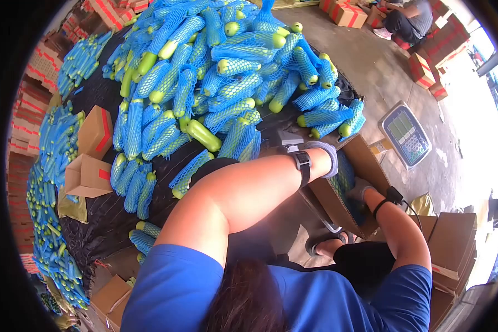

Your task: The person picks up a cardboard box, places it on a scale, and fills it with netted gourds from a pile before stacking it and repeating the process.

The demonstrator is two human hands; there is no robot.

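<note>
An open cardboard box (373, 160) stands in front of me, with light-green gourds in blue net sleeves (344, 177) inside. My left hand (327, 155), in a grey glove, is bent over the far left edge of the box; its fingers are hidden. Inside the box, my right hand (359, 190), also gloved, is against the netted gourds. Its fingertips are too hidden to show whether they grip one. A black strap with a small device sits on each wrist.
A large pile of netted gourds (227, 83) lies on dark sheeting ahead. The scale display (406, 134) stands right of the box. Cardboard cartons (88, 176) are at left, with more cartons (451, 249) at right. A person (408, 21) sits at the far right.
</note>
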